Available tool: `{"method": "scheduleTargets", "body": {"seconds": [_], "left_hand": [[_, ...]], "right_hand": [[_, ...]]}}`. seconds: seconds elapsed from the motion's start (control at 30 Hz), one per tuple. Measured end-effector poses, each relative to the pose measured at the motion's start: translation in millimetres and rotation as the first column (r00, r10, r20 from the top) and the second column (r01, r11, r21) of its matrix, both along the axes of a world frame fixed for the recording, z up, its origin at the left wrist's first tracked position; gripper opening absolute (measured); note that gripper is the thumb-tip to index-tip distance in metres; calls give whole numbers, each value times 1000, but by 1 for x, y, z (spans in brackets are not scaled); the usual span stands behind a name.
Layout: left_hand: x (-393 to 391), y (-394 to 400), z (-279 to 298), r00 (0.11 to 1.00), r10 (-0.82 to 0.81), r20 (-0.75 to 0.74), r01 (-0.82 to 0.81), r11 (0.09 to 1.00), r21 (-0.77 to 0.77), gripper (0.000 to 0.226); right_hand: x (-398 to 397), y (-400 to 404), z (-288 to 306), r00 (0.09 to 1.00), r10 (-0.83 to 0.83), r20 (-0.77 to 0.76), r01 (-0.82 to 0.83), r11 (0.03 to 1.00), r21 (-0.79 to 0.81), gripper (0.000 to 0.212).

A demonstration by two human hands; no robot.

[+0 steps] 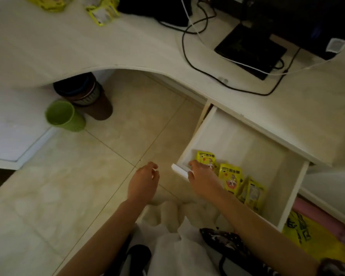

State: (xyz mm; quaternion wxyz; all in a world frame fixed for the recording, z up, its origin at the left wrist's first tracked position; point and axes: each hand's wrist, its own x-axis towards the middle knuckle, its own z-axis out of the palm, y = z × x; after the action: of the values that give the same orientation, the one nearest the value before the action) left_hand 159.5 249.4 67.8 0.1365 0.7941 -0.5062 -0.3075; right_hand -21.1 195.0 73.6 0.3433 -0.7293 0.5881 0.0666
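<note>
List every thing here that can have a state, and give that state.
drawer: pulled open, packets inside.
yellow packets: three, standing on edge along the drawer's front.
right hand: at the drawer's front corner, against the leftmost packet; grip unclear.
left hand: over the floor, fingers loosely curled, holding nothing.
green bin: upright on the floor, looks empty.
brown bin: upright, partly under the desk.
</note>
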Motion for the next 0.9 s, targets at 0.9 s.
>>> {"method": "scheduleTargets", "body": {"seconds": [0.9], "left_hand": [[311,-68,18,966,202,159,-186,976,-113,21]], "right_hand": [[315,-120,31,958,280,63,-272,956,-106,39]]}}
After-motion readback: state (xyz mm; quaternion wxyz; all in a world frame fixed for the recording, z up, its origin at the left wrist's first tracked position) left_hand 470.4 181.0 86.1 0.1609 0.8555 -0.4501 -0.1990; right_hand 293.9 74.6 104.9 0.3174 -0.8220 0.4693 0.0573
